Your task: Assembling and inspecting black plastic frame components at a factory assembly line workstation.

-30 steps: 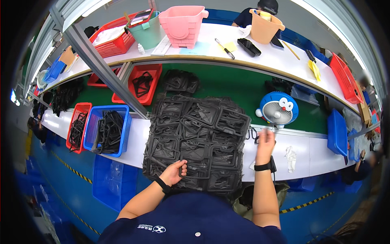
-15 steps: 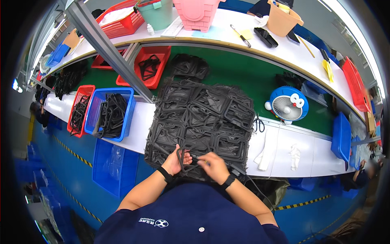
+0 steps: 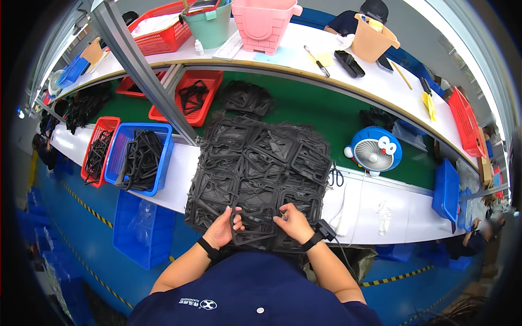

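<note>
My left hand point(image 3: 222, 229) is closed on the left side of a black, roughly square plastic frame point(image 3: 254, 237), tilted over the near edge of a big pile. My right hand point(image 3: 294, 224) is at the frame's right side, thumb and fingers pinched together; a small thing seems to show at the fingertips, too small to name. Beneath both hands, the pile of similar black frames point(image 3: 261, 149) lies in rough stacks on the white bench.
Left of the pile stand a blue basket point(image 3: 167, 157) and a red basket point(image 3: 87, 163) of black parts. To the right are scissors point(image 3: 336, 176), a white cloth point(image 3: 384, 217) and a blue fan point(image 3: 375, 149). A metal post point(image 3: 147, 70) rises at the upper left.
My hands have moved apart, the right one going rightward. The black frame now lies open between them, more fully in sight. The whole view has shifted slightly.
</note>
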Action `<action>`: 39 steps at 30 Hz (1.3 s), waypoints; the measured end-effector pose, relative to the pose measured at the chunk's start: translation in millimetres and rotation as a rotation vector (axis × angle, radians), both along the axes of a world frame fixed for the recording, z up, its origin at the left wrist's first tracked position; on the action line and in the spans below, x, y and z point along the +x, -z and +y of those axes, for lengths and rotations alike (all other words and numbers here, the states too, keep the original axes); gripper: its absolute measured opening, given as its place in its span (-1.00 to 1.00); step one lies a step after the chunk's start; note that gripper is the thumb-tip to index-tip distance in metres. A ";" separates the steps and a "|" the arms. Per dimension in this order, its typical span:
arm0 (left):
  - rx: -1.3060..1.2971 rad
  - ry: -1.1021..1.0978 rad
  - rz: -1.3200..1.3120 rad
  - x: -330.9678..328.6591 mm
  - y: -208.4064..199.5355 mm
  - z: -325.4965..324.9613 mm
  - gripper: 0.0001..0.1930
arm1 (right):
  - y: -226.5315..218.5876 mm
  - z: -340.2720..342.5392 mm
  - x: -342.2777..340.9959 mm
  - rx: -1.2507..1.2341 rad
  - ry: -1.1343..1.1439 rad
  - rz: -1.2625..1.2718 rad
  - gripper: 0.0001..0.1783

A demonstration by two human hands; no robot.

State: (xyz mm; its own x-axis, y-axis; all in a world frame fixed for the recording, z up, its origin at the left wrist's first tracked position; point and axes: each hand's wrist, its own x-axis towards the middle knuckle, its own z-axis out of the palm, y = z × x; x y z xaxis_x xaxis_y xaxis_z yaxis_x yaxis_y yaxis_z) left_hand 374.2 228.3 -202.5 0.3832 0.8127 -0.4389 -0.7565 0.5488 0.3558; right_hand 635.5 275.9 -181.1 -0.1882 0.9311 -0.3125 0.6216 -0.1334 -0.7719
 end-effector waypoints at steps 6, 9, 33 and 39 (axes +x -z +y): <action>-0.027 0.189 0.175 -3.4 11.5 -8.4 -0.78 | 20.1 129.6 55.1 0.541 0.293 -0.129 -0.60; -0.145 0.211 0.213 6.9 0.9 -10.4 -0.87 | 39.8 172.1 65.1 0.510 0.233 -0.421 -0.44; 0.270 0.538 0.368 128.0 -48.9 92.3 -0.55 | 53.4 2.5 99.7 0.112 0.544 0.070 -0.73; 0.383 0.563 0.838 207.1 19.6 106.4 -0.59 | 49.3 30.1 87.5 0.409 0.795 0.114 -0.63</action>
